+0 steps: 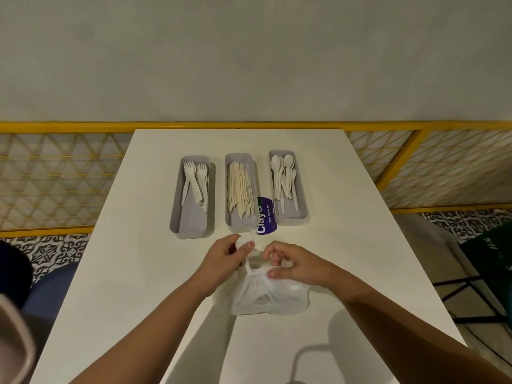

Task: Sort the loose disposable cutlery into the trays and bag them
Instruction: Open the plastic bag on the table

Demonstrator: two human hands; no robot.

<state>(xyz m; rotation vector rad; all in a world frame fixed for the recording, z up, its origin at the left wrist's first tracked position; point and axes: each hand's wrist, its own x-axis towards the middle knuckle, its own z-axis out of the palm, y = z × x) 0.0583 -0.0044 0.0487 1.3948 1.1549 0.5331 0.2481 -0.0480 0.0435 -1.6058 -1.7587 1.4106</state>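
pinching a twisted white tail of the bag (pixel 271 297) between thumb and fingertips of the left grip (pixel 221 259), closing it snugly around the plastic. nipping the gathered neck just below with the right grip (pixel 293 266), narrowing thumb and forefinger onto the film, arching the remaining fingers loosely above it. probably tying or twisting the mouth shut, judging by the small loop of plastic between both grips.

resting the bag's slack belly on the white counter (pixel 138 273), just short of the trays. treating the film as thin, soft and slippery: likely weighing almost nothing, collapsing wherever unsupported, stretching or tearing under a sharp tug. favouring the bunched, doubled-up neck as the place for holding, not the loose belly. not managing to make out any contents through the cloudy plastic.

looking farther back at three grey trays side by side, finding forks (pixel 198 184) in the left tray (pixel 194 227), knives (pixel 240 189) in the middle tray (pixel 241 225), spoons (pixel 284 178) in the right tray (pixel 292 217), all lying lengthwise. judging these pieces light, stiff and brittle, with tines and blade tips likely poking through thin film; expecting a bundled hold around the handles to be safest. noticing a purple label (pixel 266 217) between the middle and right trays, partly hidden by both. ending beyond the counter at a yellow railing (pixel 249 125) and patterned floor tiles (pixel 55 250).
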